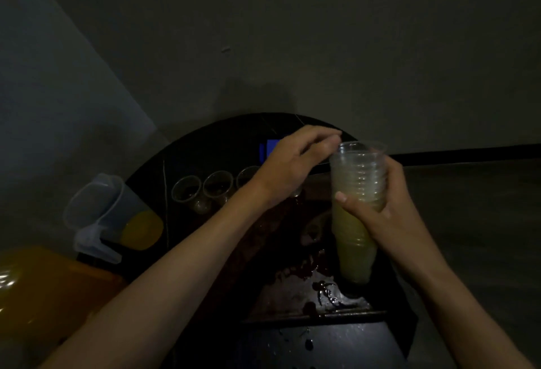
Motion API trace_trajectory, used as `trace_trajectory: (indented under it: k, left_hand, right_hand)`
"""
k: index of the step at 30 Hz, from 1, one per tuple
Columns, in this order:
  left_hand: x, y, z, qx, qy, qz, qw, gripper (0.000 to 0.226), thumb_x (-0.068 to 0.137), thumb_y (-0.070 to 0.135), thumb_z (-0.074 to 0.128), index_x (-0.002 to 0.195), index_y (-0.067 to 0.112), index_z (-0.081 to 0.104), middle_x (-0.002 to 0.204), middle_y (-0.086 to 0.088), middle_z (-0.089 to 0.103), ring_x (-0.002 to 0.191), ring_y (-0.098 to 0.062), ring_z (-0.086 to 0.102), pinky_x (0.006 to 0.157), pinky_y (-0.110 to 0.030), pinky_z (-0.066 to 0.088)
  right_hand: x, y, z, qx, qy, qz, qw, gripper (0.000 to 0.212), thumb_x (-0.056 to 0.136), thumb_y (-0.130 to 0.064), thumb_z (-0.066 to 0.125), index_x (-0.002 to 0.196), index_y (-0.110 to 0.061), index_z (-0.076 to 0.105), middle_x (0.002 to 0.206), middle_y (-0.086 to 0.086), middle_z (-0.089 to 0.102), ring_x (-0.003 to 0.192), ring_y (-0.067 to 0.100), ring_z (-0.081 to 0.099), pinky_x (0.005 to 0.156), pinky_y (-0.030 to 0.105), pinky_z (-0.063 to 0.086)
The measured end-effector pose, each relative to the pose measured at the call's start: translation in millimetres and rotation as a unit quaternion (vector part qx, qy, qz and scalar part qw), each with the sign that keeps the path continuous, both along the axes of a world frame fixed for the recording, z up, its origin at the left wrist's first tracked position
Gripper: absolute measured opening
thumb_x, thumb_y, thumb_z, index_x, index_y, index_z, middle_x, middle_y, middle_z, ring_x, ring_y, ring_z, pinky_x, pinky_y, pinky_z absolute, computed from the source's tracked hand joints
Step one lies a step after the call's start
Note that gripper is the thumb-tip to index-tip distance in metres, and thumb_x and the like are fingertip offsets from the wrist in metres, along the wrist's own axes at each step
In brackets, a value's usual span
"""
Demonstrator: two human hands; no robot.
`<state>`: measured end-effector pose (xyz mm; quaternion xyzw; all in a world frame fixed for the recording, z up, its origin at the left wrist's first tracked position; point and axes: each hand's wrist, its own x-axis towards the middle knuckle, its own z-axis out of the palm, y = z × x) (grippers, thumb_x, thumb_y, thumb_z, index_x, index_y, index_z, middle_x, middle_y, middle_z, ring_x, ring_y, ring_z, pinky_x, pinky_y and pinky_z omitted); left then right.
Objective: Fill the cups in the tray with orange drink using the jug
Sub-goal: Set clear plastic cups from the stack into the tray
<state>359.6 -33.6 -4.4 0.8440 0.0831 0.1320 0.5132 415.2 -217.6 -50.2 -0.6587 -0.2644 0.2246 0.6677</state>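
Observation:
My right hand [380, 210] grips a tall stack of clear plastic cups [355, 222], held upright above the dark patterned tray [292, 295]. My left hand [295, 160] reaches across and pinches the rim of the top cup with its fingertips. Three clear cups [216, 185] stand in a row at the tray's far side, partly behind my left wrist. A clear plastic jug [117, 216] with orange drink in its bottom stands at the table's left edge, away from both hands.
The round black table [322, 339] is dimly lit. A small blue object [270, 149] lies at the back behind my left hand. A large orange container [44, 289] sits low at the left. A grey wall rises behind the table.

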Motion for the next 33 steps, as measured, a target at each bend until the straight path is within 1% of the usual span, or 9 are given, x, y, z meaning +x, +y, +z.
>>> trace_trajectory:
  k: [3, 5, 10, 13, 16, 21, 25, 28, 33]
  left_hand:
    - [7.8, -6.0, 13.0, 0.057, 0.038, -0.015, 0.998, 0.060, 0.078, 0.058, 0.069, 0.124, 0.018, 0.068, 0.112, 0.006, 0.068, 0.103, -0.007, 0.065, 0.088, -0.025, 0.054]
    - [10.2, -5.7, 17.4, 0.106, 0.063, -0.022, 0.992, 0.059, 0.073, 0.054, 0.079, 0.121, 0.020, 0.070, 0.108, 0.009, 0.067, 0.097, -0.005, 0.064, 0.083, -0.024, 0.054]
    - [11.7, -8.7, 25.7, 0.140, 0.073, -0.030, 0.987, 0.058, 0.067, 0.059, 0.078, 0.113, 0.024, 0.074, 0.106, 0.011, 0.064, 0.095, -0.005, 0.064, 0.086, -0.034, 0.057]
    - [14.9, -10.4, 31.2, 0.149, 0.084, -0.036, 0.985, 0.063, 0.063, 0.064, 0.076, 0.112, 0.025, 0.074, 0.106, 0.011, 0.064, 0.094, -0.006, 0.064, 0.085, -0.033, 0.057]
    - [18.3, -11.6, 34.3, 0.148, 0.082, -0.048, 0.984, 0.062, 0.062, 0.065, 0.075, 0.108, 0.024, 0.076, 0.102, 0.011, 0.064, 0.091, -0.002, 0.063, 0.080, -0.026, 0.054]
    - [21.1, -11.5, 37.6, 0.139, 0.077, -0.048, 0.986, 0.059, 0.061, 0.062, 0.077, 0.104, 0.021, 0.075, 0.103, 0.006, 0.067, 0.094, -0.010, 0.066, 0.086, -0.039, 0.057]
    - [22.6, -4.3, 47.6, 0.124, 0.057, -0.031, 0.990, 0.056, 0.067, 0.060, 0.076, 0.106, 0.021, 0.072, 0.104, 0.005, 0.067, 0.095, -0.012, 0.067, 0.085, -0.037, 0.058]
    - [25.7, 9.5, 60.9, 0.109, 0.004, 0.002, 0.994, 0.048, 0.072, 0.055, 0.075, 0.108, 0.024, 0.070, 0.104, 0.004, 0.069, 0.097, -0.016, 0.068, 0.086, -0.037, 0.056]
    - [28.8, 33.3, 62.4, 0.037, -0.086, 0.064, 0.994, 0.049, 0.074, 0.045, 0.079, 0.114, 0.019, 0.069, 0.111, -0.001, 0.069, 0.103, -0.013, 0.066, 0.093, -0.034, 0.052]
  right_hand:
    - [-0.7, -2.4, -2.3, -0.012, -0.020, 0.024, 0.999, 0.071, 0.077, -0.031, 0.081, 0.128, -0.054, 0.038, 0.111, -0.035, 0.060, 0.101, -0.004, 0.065, 0.073, 0.020, 0.055]
    - [-0.4, -4.0, -4.7, -0.020, -0.034, 0.029, 0.999, 0.075, 0.078, -0.026, 0.081, 0.130, -0.057, 0.036, 0.111, -0.039, 0.058, 0.102, -0.007, 0.063, 0.075, 0.015, 0.053]
    - [1.6, -7.4, -6.6, -0.022, -0.052, 0.019, 0.998, 0.087, 0.076, -0.025, 0.084, 0.140, -0.054, 0.033, 0.122, -0.035, 0.053, 0.107, -0.015, 0.057, 0.076, 0.003, 0.045]
    - [2.1, -9.3, -5.9, -0.023, -0.062, 0.016, 0.998, 0.084, 0.076, -0.025, 0.084, 0.135, -0.057, 0.033, 0.119, -0.040, 0.052, 0.107, -0.018, 0.054, 0.077, 0.001, 0.043]
    - [3.4, -10.4, -5.5, -0.026, -0.068, 0.009, 0.997, 0.082, 0.075, -0.027, 0.084, 0.129, -0.063, 0.034, 0.113, -0.047, 0.052, 0.106, -0.016, 0.056, 0.079, 0.004, 0.044]
    - [4.4, -11.2, -6.1, -0.030, -0.067, 0.007, 0.997, 0.079, 0.075, -0.029, 0.084, 0.127, -0.065, 0.036, 0.114, -0.036, 0.058, 0.104, -0.008, 0.061, 0.082, 0.016, 0.049]
    - [3.6, -11.9, -6.3, -0.045, -0.069, 0.013, 0.997, 0.078, 0.076, -0.033, 0.084, 0.131, -0.059, 0.035, 0.116, -0.024, 0.062, 0.100, -0.009, 0.063, 0.075, 0.010, 0.048]
    - [5.5, -15.0, -5.5, -0.051, -0.065, 0.012, 0.997, 0.080, 0.076, -0.034, 0.084, 0.136, -0.054, 0.035, 0.117, -0.024, 0.060, 0.100, -0.011, 0.061, 0.073, 0.008, 0.047]
    - [14.0, -23.6, -4.7, -0.034, -0.044, -0.020, 0.998, 0.080, 0.076, -0.032, 0.084, 0.137, -0.053, 0.036, 0.113, -0.024, 0.061, 0.098, -0.007, 0.064, 0.074, 0.015, 0.052]
